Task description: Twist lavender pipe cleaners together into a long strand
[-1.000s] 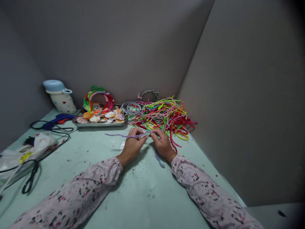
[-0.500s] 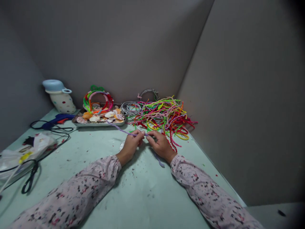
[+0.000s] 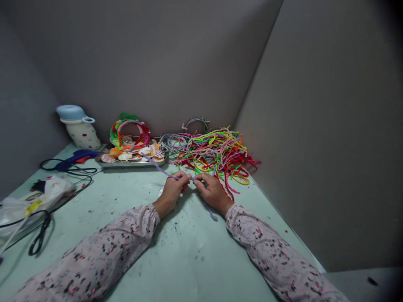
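Observation:
A fuzzy purple stem (image 3: 162, 170) runs between my two hands over the green tabletop. My left hand (image 3: 174, 189) pinches it between thumb and fingers, and one end sticks out up and left toward the shell tray. Close beside it, my right hand (image 3: 213, 191) grips the same stem, with thumb and forefinger near the left fingertips. Another purple end hangs below the right hand. A small part of a whitish round object (image 3: 160, 191) shows behind my left wrist.
Shells fill a metal tray (image 3: 132, 165), with colourful rings (image 3: 146, 133) on top. Right of it lie grey wire coils (image 3: 172, 143) and a heap of bright stems (image 3: 217, 147). Farther left are a bottle (image 3: 82, 133), a blue tool (image 3: 77, 157), black cable (image 3: 47, 222) and a plastic bag (image 3: 59, 186).
The free purple end at the left has swung slightly upward over the tray's edge. Both hands have barely moved.

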The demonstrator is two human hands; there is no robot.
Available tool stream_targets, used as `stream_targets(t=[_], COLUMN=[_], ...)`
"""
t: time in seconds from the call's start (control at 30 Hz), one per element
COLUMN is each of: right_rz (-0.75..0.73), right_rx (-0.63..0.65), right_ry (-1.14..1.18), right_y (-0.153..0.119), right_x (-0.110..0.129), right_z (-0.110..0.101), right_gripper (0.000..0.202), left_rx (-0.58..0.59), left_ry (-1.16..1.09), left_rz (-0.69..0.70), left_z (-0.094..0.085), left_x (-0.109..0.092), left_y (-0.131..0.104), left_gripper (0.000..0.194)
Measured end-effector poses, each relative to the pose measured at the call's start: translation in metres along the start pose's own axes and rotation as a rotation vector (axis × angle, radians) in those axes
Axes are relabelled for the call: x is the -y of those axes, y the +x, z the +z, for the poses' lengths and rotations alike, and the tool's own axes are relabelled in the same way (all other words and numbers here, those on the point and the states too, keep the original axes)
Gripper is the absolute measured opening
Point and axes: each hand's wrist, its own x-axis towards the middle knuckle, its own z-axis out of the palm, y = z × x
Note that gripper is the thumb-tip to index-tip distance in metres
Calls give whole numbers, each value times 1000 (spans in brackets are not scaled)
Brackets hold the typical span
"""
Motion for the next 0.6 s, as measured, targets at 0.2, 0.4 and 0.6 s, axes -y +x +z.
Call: stream_targets(t=[0.2, 0.4, 0.6], right_rz=[20, 19, 8], right_rx=[-13, -24, -25], right_ry=[19, 9, -9], right_y=[0, 0, 0], right_x=[0, 0, 0], right_z=[1, 1, 1], right_gripper=[15, 15, 14], left_rx=[21, 31, 1], left_ry=[-58, -86, -50], left_rz=[-10, -22, -20], left_z=[-1, 0, 2], left_x=[2, 1, -1], left_y=[0, 0, 0], left_gripper=[27, 20, 18])
